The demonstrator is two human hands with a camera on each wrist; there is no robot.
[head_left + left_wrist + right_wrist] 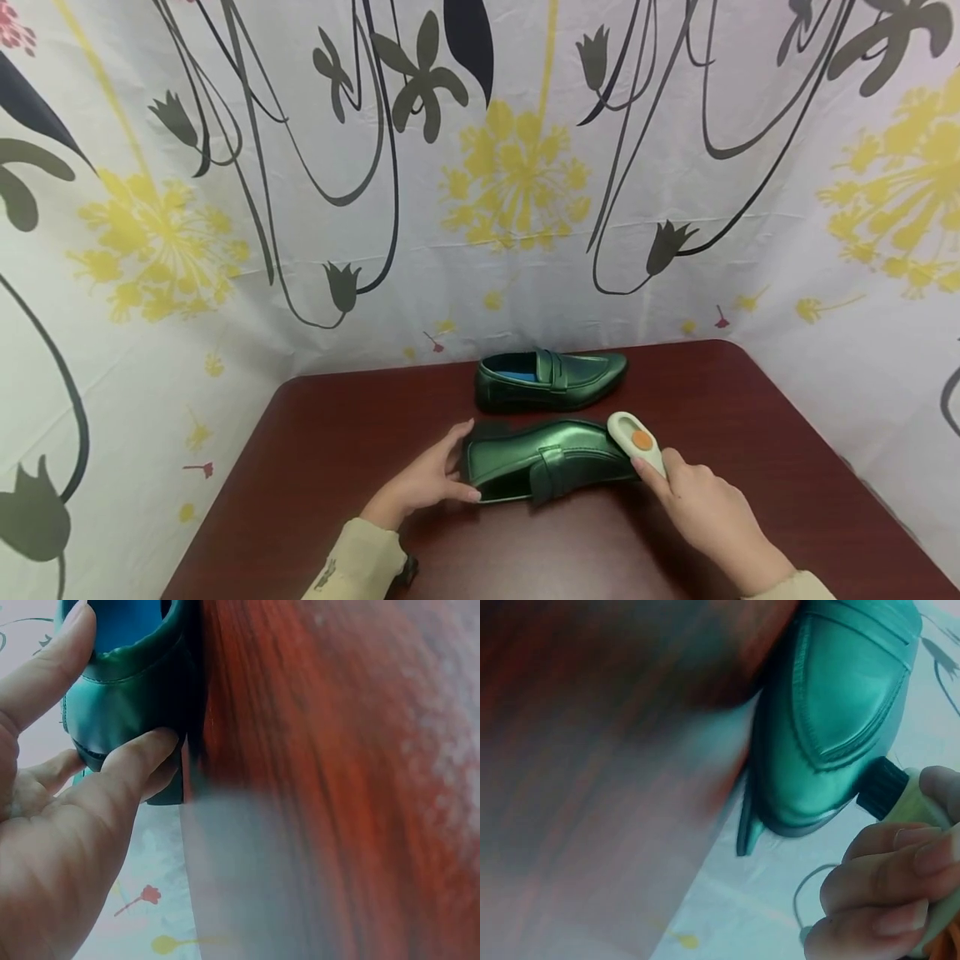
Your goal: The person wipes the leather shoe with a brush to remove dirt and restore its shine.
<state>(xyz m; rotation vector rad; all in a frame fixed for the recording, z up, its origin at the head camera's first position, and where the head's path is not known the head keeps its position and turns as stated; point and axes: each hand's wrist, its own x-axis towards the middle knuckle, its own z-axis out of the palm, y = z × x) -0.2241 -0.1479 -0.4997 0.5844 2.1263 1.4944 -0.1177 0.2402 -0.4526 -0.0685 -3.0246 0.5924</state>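
A shiny green loafer (517, 460) is tilted on its side over the table, its opening facing me and its toe to the right. My left hand (426, 477) grips it by the heel, thumb at the opening's rim and fingers round the back, as the left wrist view also shows. In my right hand (708, 510) is a pale shoe brush (624, 428) with an orange spot on its handle. Its dark bristles (883, 787) touch the side of the loafer's toe in the right wrist view.
A matching green loafer (588, 380) stands upright behind, near the far edge of the dark red wooden table (337, 433). White cloth (480, 308) printed with flowers hangs around the table's back and sides. A small dark object (407, 570) shows beside my left sleeve.
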